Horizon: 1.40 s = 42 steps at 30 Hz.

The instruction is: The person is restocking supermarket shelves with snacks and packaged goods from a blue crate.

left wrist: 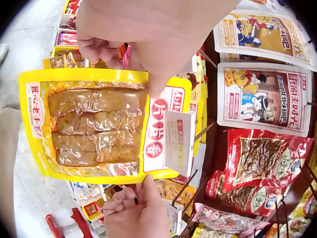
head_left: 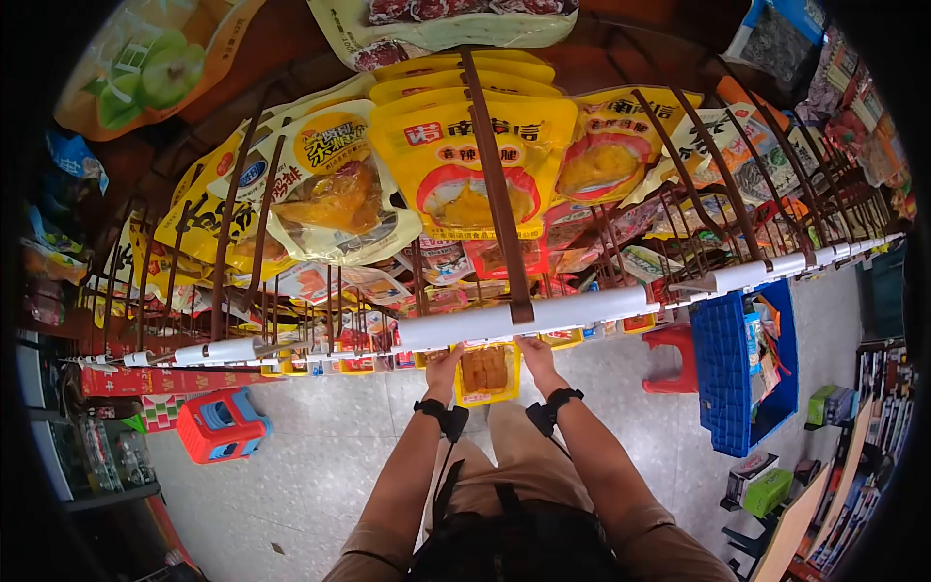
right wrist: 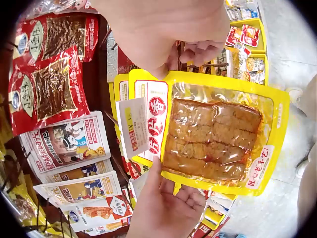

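A yellow-edged snack packet (head_left: 488,375) with a clear window over brown, sauce-coated pieces is held low in front of the body. My left hand (head_left: 443,372) pinches one side edge of it, and my right hand (head_left: 538,363) pinches the opposite edge. Seen from the left wrist, the packet (left wrist: 94,124) spreads flat between both hands, its white label end turned toward the rack. In the right wrist view a white price card (right wrist: 132,126) overlaps that label end. Another yellow packet (right wrist: 121,89) shows just behind it.
Above the hands, a wire rack with a white front rail (head_left: 543,315) carries several hanging food bags (head_left: 475,165). A red and blue stool (head_left: 223,425) stands left on the tiled floor. To the right are a red stool (head_left: 671,359) and a blue crate (head_left: 722,388) holding packets.
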Available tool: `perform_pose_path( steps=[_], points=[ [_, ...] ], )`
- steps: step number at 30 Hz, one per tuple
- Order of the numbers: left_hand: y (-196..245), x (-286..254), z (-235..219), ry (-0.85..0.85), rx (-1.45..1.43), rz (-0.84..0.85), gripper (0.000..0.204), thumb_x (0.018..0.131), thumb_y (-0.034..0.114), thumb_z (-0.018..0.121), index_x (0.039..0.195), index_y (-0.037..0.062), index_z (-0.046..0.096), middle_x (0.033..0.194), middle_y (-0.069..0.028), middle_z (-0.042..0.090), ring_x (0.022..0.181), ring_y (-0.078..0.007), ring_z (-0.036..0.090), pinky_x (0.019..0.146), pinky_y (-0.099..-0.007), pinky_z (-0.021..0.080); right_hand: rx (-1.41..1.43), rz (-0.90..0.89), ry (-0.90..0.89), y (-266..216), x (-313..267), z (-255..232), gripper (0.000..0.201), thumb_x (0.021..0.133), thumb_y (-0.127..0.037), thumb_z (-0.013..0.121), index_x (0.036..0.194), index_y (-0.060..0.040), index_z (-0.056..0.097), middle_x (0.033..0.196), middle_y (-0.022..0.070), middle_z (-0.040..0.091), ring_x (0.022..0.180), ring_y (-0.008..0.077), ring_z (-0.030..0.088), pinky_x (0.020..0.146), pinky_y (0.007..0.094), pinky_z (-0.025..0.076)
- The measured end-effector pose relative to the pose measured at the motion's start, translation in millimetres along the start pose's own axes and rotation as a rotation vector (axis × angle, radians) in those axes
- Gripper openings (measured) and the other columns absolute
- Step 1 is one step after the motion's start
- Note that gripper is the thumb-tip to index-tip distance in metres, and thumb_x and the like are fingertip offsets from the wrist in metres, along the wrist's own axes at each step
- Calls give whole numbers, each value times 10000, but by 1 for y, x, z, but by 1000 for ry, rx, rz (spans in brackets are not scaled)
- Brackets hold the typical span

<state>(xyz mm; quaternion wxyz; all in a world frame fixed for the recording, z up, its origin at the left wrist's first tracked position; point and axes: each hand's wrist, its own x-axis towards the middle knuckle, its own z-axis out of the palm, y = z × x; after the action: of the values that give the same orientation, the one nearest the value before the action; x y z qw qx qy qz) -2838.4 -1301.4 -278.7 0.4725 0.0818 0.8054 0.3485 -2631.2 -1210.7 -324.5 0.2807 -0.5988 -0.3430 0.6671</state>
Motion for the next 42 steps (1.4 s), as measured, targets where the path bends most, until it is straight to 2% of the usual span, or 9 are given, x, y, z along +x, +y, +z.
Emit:
perform_pose_path(
  steps=[9, 13, 14, 18, 19, 20, 22, 28, 42],
  points=[
    [-7, 30, 0, -103, 214, 294, 264, 986, 346, 611, 1082, 108, 674, 932, -27, 658, 891, -123, 602, 841, -333, 509, 150, -59, -61, -15, 27, 12, 352, 900, -214, 697, 1193, -46, 601, 1076, 72, 666, 859, 174, 643, 716, 331, 518],
    [-89, 91, 9, -388, -652, -70, 284, 956, 170, 642, 1212, 165, 519, 1113, 18, 612, 1046, -94, 583, 874, -305, 504, 567, 85, -209, -63, -4, 16, 430, 909, -219, 680, 1290, -69, 551, 1205, 92, 626, 988, 214, 646, 802, 367, 529],
    [-100, 69, 3, -353, -229, 474, 357, 957, 189, 629, 1294, 165, 515, 1238, -13, 604, 1120, -125, 569, 896, -315, 500, 470, 125, -222, -50, -3, 10, 427, 927, -225, 655, 1308, -67, 543, 1223, 101, 618, 1012, 225, 644, 826, 366, 528],
    [-54, -56, -69, -342, -230, -26, 395, 963, 322, 606, 1295, 113, 560, 1310, -59, 620, 1107, -151, 592, 849, -284, 492, 146, -288, -478, 70, -6, -58, 405, 995, -231, 555, 1362, -65, 520, 1264, 130, 600, 1140, 249, 610, 919, 366, 524],
    [-81, -53, -88, -314, -300, -108, 374, 962, 329, 606, 1259, 102, 585, 1239, -66, 654, 1041, -155, 619, 813, -283, 499, 265, 103, -486, 53, -26, -85, 410, 995, -211, 550, 1376, -64, 512, 1240, 129, 609, 1158, 248, 596, 931, 366, 529],
    [-116, -54, -113, -286, -370, -189, 358, 961, 335, 606, 1223, 92, 610, 1169, -74, 688, 974, -159, 647, 778, -282, 506, -552, -306, -325, 78, -36, -108, 391, 983, -213, 564, 1342, -63, 534, 1170, 132, 632, 1114, 243, 611, 901, 379, 543],
    [-164, -73, -172, -156, -280, -248, 318, 933, 311, 624, 1159, 88, 634, 1030, -75, 718, 816, -155, 660, 691, -286, 507, -192, 424, -79, 109, -26, -140, 260, 950, -273, 584, 1107, -66, 602, 958, 117, 679, 821, 213, 663, 694, 333, 539],
    [-317, -142, -291, 348, -300, -422, 253, 897, 156, 562, 1098, 14, 617, 852, -151, 701, 587, -188, 628, 447, -276, 432, -607, 383, 168, 120, -89, -243, 232, 871, -81, 483, 846, -96, 714, 737, 55, 693, 513, 153, 577, 441, 301, 446],
    [-342, -214, -76, -118, -321, -147, 278, 926, 238, 566, 1072, 14, 642, 871, -129, 718, 661, -175, 652, 541, -269, 481, -805, 27, -387, 102, -205, -266, 212, 801, -70, 480, 812, -63, 692, 723, 37, 669, 673, 138, 617, 611, 295, 497]
  ],
)
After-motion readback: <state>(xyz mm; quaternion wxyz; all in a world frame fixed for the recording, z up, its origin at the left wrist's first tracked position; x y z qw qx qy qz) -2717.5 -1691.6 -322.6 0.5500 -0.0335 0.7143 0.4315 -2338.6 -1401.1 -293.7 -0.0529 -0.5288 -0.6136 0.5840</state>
